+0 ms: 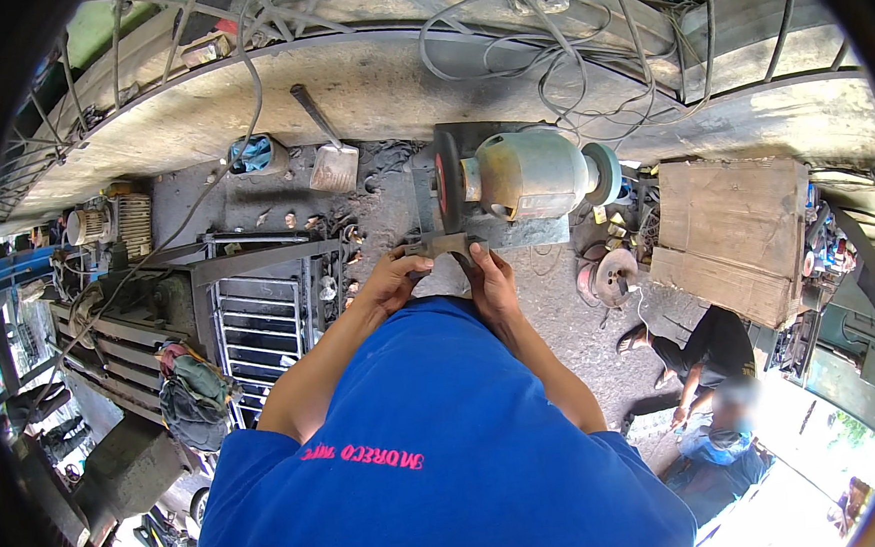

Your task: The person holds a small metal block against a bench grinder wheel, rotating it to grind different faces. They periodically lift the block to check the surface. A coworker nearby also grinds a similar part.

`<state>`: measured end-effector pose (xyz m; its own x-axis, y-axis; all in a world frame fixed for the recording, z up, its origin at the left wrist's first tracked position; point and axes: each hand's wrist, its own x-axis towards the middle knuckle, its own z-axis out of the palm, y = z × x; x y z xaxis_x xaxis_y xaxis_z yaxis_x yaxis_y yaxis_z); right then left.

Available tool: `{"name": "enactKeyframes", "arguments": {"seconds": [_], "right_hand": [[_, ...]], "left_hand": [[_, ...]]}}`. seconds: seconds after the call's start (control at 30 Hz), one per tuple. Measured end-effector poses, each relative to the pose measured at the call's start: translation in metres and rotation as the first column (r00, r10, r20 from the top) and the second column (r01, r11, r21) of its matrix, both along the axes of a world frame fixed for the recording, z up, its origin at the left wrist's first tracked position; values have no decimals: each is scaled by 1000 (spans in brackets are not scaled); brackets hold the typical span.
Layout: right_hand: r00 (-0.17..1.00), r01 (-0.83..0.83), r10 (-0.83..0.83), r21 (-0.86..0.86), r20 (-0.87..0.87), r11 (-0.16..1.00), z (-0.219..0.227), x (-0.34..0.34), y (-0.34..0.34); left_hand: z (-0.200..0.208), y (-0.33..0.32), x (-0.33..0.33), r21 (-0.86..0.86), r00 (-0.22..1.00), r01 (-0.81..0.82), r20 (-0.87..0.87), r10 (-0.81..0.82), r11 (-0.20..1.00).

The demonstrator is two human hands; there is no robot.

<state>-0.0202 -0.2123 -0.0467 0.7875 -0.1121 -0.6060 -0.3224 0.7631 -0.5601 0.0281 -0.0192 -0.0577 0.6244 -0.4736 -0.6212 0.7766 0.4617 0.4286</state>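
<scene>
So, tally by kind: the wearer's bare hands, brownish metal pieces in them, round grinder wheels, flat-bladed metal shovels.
Bare left hand and bare right hand: 2
Brownish metal piece: 1
Black round wheel and green round wheel: 2
Flat-bladed metal shovel: 1
Total: 6

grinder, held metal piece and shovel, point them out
Grinder point(529, 175), head view: middle of its motor housing.
Held metal piece point(444, 244), head view: its middle stretch.
Shovel point(334, 168), head view: flat of its blade.

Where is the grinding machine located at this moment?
In the head view, the grinding machine is above and right of centre, just beyond the dark piece in the left hand and right hand, with brown cardboard farther right.
</scene>
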Motion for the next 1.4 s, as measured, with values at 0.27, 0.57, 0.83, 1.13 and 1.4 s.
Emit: {"name": "enactKeyframes", "arguments": {"seconds": [0.27,0.57,0.83,1.13,1.4], "right_hand": [[999,-43,43,-32,12,999,0,1,7],[999,-46,47,-35,27,998,5,2,12],[991,-38,46,-68,126,997,0,-3,0],[964,-114,149,-162,219,980,9,-11,-8],[917,-223,265,-168,298,960,61,-21,-15]], "left_hand": [[5,7,-1,25,999,14,-39,-13,1000],[17,11,-1,0,1000,-20,-23,20,1000],[20,4,1,25,998,44,40,-45,999],[32,3,-8,-10,994,27,106,-26,1000],[73,18,-27,159,930,94,337,-143,983]]}}
